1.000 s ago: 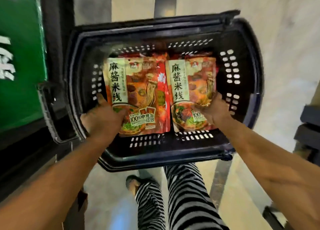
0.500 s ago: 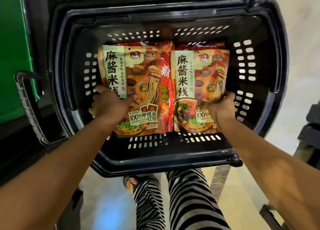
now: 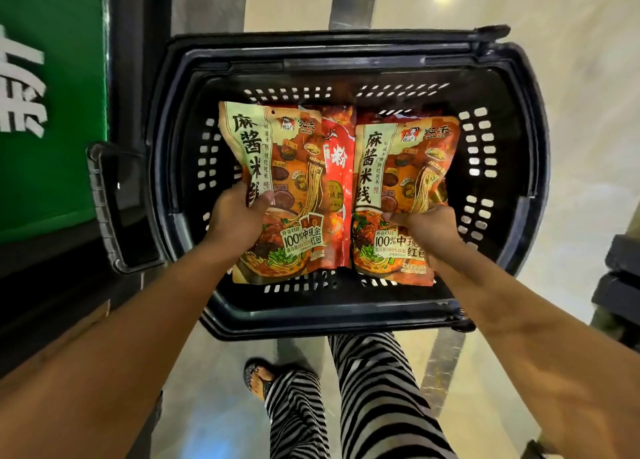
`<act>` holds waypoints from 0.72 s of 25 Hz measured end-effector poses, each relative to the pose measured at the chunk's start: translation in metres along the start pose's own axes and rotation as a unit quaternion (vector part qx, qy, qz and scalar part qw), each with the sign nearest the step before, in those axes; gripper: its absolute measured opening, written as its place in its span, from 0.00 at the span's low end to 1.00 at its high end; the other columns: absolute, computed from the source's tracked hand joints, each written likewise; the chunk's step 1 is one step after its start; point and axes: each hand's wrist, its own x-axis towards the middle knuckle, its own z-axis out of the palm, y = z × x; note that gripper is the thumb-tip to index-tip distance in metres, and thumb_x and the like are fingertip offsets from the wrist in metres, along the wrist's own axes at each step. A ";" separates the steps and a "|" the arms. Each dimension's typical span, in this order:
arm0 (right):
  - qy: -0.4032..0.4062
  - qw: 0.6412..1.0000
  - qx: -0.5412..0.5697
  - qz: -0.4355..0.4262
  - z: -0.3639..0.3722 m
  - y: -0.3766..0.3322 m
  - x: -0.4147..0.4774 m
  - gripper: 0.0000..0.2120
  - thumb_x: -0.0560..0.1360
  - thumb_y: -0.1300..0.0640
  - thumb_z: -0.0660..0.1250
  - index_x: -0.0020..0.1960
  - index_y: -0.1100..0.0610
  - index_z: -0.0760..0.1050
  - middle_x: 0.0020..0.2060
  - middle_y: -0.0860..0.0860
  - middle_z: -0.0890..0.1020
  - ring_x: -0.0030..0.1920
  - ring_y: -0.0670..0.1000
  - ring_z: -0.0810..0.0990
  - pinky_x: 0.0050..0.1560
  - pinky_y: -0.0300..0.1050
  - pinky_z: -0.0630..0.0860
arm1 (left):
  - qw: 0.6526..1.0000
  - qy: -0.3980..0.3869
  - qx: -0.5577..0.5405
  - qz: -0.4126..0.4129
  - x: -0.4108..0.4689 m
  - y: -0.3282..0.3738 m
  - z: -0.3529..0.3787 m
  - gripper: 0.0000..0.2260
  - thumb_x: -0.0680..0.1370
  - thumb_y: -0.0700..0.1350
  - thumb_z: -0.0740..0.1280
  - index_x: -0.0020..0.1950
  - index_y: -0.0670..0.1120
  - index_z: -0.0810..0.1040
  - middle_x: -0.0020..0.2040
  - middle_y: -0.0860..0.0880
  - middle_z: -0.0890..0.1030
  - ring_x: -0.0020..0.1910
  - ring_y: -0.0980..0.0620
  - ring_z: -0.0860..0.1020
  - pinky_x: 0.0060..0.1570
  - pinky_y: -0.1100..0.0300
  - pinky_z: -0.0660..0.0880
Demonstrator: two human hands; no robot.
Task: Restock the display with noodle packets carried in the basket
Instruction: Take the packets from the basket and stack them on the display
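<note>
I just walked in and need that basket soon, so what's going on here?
Someone stands over the black basket with a noodle packet in each hand. The left hand grips the left packet and the right hand grips the right packet, both held over the basket. A red packet lies beneath, between them.

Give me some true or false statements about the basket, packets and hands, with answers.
1. The left hand grips the left packet; the right hand grips the right packet. True.
2. The basket is white wire. False: it is black perforated plastic.
3. A red packet shows between the held packets. True.
4. The held packets carry different designs. False: they look alike.
5. The green panel is at the person's right. False: it is at the left.
</note>
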 end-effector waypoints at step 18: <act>-0.158 0.934 0.039 -0.317 -0.023 -0.102 -0.356 0.19 0.62 0.64 0.79 0.52 0.59 0.82 0.47 0.55 0.86 0.46 0.56 0.86 0.54 0.57 0.81 | 0.907 0.111 -0.338 0.225 -0.329 0.024 -0.236 0.10 0.80 0.40 0.66 0.61 0.46 0.78 0.51 0.53 0.86 0.50 0.53 0.84 0.49 0.58 0.81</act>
